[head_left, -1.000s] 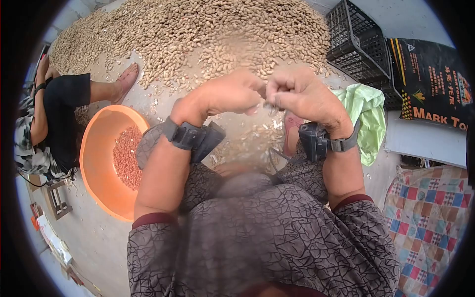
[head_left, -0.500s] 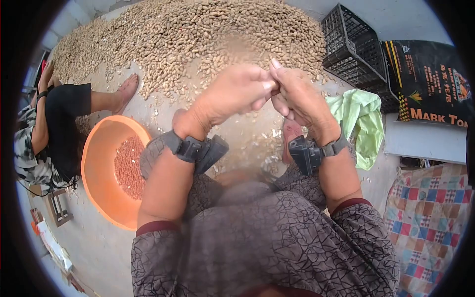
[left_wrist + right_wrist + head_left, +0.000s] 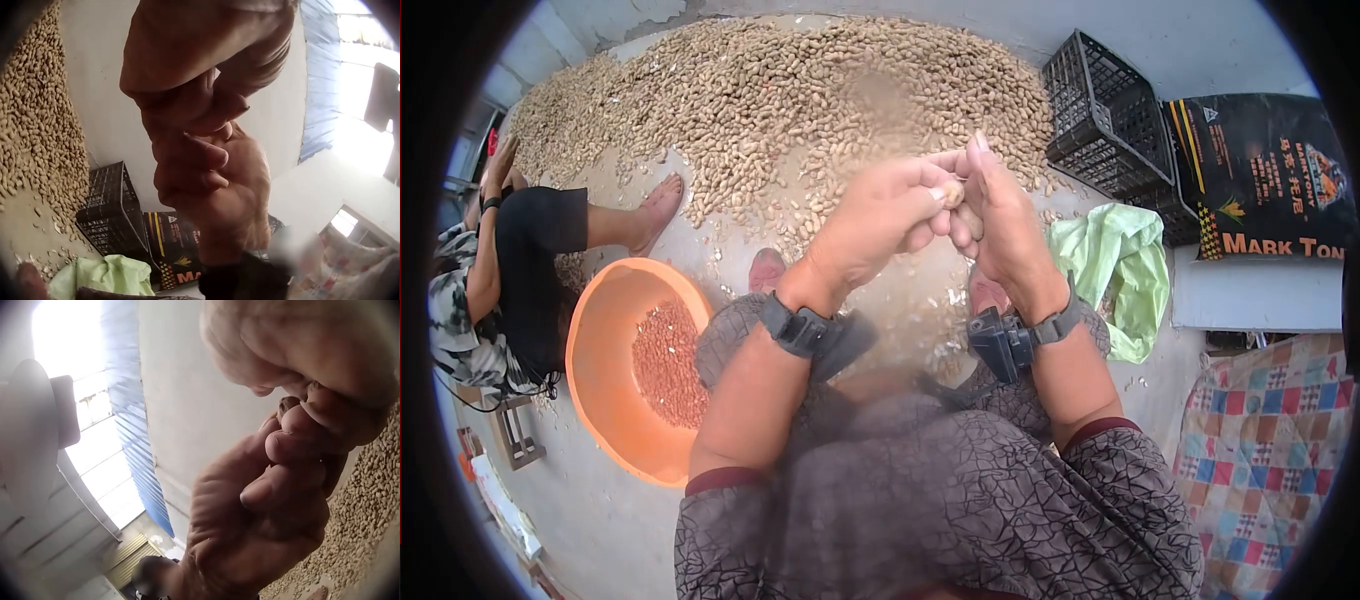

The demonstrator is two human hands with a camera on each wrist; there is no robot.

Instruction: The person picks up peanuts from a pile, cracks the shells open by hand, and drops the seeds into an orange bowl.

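Observation:
In the head view my left hand [image 3: 870, 225] pinches a pale peanut [image 3: 951, 193] between thumb and fingers. My right hand [image 3: 1008, 230] meets it from the other side, fingers curled in against the same spot and thumb raised. The right wrist view shows a small brown piece of the peanut [image 3: 287, 405] where the fingers of my right hand [image 3: 306, 347] and left hand [image 3: 250, 519] meet. Seen from the left wrist, my left hand [image 3: 206, 50] covers part of my right hand [image 3: 215, 194]; the peanut is hidden there.
Unshelled peanuts [image 3: 780, 90] lie heaped along the wall. An orange basin [image 3: 595, 400] holds reddish kernels [image 3: 665, 365], beside a seated person [image 3: 535, 230]. Black crates [image 3: 1110, 130], a green bag [image 3: 1110, 260] and a printed black sack [image 3: 1260, 180] stand at right.
Both hands have stayed together in front of the body while their fingers shifted. The right thumb has swung upward, and the pale peanut has come into sight at the left fingertips.

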